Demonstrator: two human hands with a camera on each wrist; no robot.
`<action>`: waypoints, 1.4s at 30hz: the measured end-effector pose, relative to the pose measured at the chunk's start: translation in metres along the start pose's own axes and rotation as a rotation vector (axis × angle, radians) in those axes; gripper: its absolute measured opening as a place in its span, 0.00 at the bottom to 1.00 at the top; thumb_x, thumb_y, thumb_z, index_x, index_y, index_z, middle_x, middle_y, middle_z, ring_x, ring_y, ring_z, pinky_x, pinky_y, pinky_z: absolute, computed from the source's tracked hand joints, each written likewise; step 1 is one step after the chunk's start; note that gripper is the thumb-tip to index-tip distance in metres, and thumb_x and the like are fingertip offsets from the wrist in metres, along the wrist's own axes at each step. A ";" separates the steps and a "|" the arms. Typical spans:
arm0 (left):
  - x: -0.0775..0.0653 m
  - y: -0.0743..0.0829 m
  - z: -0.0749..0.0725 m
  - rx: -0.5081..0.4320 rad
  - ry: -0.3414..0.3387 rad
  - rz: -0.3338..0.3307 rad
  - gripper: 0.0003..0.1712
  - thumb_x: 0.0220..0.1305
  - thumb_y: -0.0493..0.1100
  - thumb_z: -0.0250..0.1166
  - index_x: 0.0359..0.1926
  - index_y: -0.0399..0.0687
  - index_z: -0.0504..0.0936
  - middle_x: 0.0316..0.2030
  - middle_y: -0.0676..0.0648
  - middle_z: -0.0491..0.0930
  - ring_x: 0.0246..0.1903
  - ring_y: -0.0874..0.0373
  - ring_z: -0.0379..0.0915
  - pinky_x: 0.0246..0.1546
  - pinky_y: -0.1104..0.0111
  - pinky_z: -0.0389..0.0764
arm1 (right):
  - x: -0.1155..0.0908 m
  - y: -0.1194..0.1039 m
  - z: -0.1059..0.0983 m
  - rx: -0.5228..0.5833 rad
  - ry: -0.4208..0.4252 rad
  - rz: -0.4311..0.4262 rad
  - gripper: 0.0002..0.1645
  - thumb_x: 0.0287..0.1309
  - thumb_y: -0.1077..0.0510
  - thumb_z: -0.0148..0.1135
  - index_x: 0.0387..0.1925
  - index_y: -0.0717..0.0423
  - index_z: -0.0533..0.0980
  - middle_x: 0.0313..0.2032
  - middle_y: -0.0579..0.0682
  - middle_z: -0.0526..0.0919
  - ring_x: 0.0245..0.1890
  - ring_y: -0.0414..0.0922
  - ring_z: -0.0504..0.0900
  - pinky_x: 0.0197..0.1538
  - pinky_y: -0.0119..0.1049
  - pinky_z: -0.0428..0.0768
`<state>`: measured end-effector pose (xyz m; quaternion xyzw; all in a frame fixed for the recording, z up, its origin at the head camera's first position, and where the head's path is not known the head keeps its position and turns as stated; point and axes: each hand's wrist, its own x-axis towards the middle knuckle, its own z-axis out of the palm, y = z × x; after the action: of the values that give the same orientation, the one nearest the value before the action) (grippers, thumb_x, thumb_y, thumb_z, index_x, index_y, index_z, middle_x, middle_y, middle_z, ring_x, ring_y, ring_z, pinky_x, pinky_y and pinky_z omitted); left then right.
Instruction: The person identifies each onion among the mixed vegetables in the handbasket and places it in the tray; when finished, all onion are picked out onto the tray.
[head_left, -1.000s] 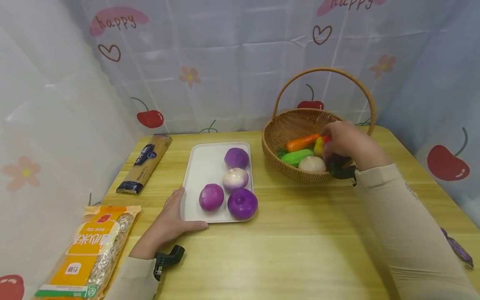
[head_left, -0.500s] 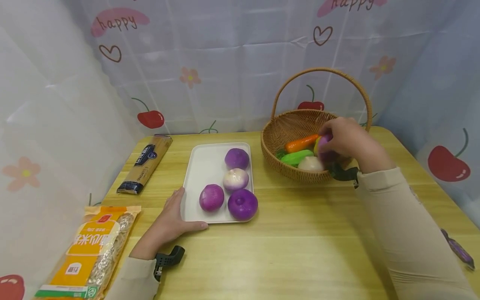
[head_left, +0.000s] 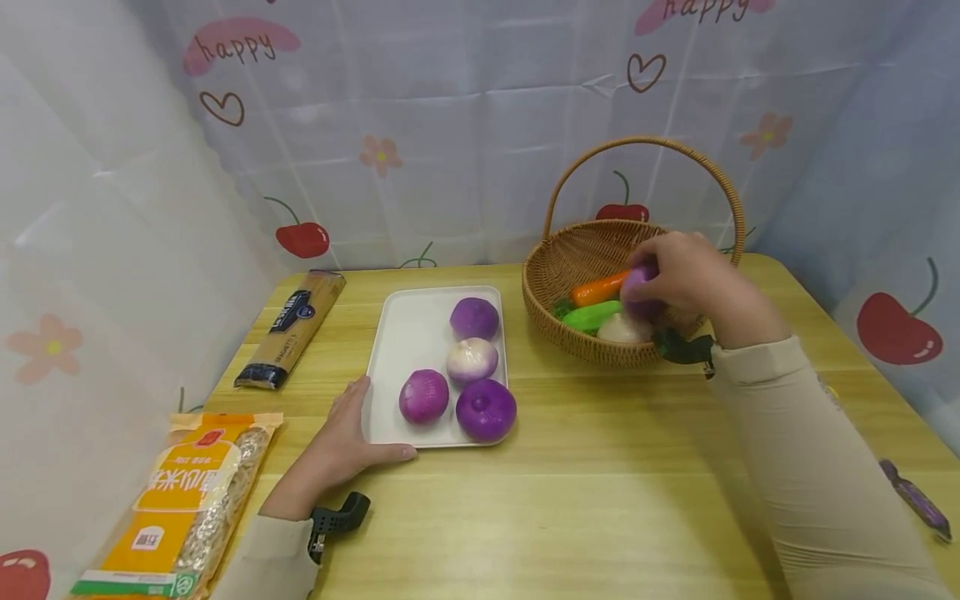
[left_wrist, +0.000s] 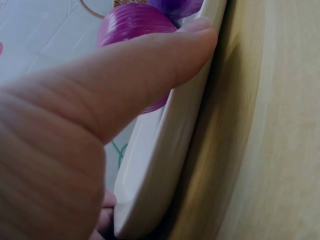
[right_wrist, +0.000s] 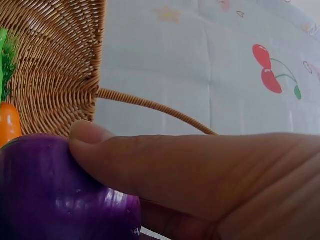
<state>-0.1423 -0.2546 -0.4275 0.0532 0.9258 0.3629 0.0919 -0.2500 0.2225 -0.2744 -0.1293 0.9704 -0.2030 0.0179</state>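
Observation:
My right hand [head_left: 686, 275] grips a glossy, round purple vegetable [head_left: 643, 287] inside the wicker basket [head_left: 547, 308]. In the right wrist view the thumb presses on that vegetable's side [right_wrist: 55, 190]. Beneath and beside it lie a carrot [head_left: 596, 290], a green vegetable [head_left: 592, 317] and a whitish round vegetable [head_left: 624, 329]. My left hand [head_left: 341, 437] rests at the near left corner of a white tray [head_left: 397, 333], thumb straight along the front rim, fingers along the left side. On the tray sit a magenta onion [head_left: 423, 397], a white-and-purple turnip [head_left: 472, 360] and two purple round vegetables [head_left: 486, 410].
A spaghetti pack [head_left: 292, 329] lies at the back left of the wooden table [head_left: 562, 517]. Nearer, at the left, is an orange noodle bag [head_left: 180, 500]. A purple-wrapped item [head_left: 915, 500] lies by the right edge. The basket's tall handle [head_left: 645, 140] arches above its bowl.
My right hand has lifted the purple vegetable slightly and shifted it left within the basket, now covering the yellow item seen earlier. The left hand and tray have stayed put.

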 end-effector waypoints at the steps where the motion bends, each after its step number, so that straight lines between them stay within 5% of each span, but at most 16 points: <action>1: 0.000 0.000 0.000 0.001 -0.001 0.000 0.85 0.45 0.70 0.83 0.84 0.36 0.38 0.82 0.31 0.39 0.80 0.34 0.28 0.74 0.36 0.43 | 0.000 -0.001 0.000 0.002 0.003 -0.002 0.29 0.61 0.53 0.78 0.58 0.65 0.82 0.53 0.66 0.82 0.52 0.64 0.76 0.56 0.62 0.76; 17: 0.000 0.000 0.001 -0.004 0.002 0.007 0.85 0.46 0.69 0.84 0.83 0.34 0.38 0.82 0.30 0.39 0.80 0.33 0.30 0.74 0.36 0.44 | -0.003 -0.042 0.004 0.056 0.050 -0.055 0.27 0.62 0.57 0.76 0.61 0.60 0.82 0.53 0.62 0.82 0.50 0.59 0.77 0.54 0.57 0.81; 42: 0.001 -0.002 0.002 -0.001 0.005 0.003 0.85 0.45 0.70 0.84 0.84 0.35 0.38 0.82 0.31 0.38 0.80 0.35 0.29 0.75 0.37 0.43 | 0.014 -0.117 0.044 0.209 0.191 -0.374 0.26 0.55 0.57 0.83 0.55 0.59 0.86 0.52 0.54 0.87 0.53 0.51 0.81 0.60 0.47 0.78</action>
<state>-0.1429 -0.2548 -0.4304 0.0536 0.9258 0.3635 0.0889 -0.2314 0.0985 -0.2680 -0.2843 0.9007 -0.3134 -0.0985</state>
